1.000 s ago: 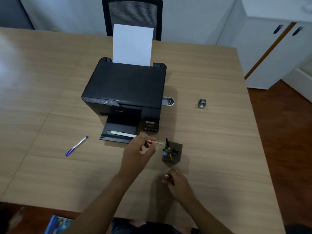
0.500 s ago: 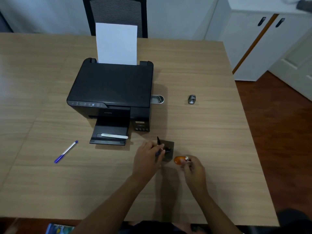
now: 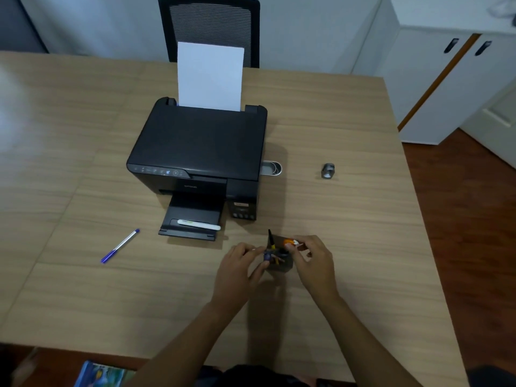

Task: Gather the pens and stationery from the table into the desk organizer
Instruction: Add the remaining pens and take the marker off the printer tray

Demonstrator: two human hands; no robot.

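A small dark square desk organizer stands on the wooden table in front of the printer, with several pens sticking out of it. My right hand holds a small orange item over the organizer's top right edge. My left hand touches the organizer's left side, fingers curled at the pens; whether it grips one is unclear. A blue pen lies on the table to the left. A white marker rests on the printer's output tray.
A black printer with an upright white sheet fills the table's middle. A small clear container sits against its right side, a grey metal object farther right. An office chair stands behind; white cabinets at the right.
My left hand put the pencil into the organizer and stays at its side. My right hand lifted the orange item from the table up over the organizer's rim.
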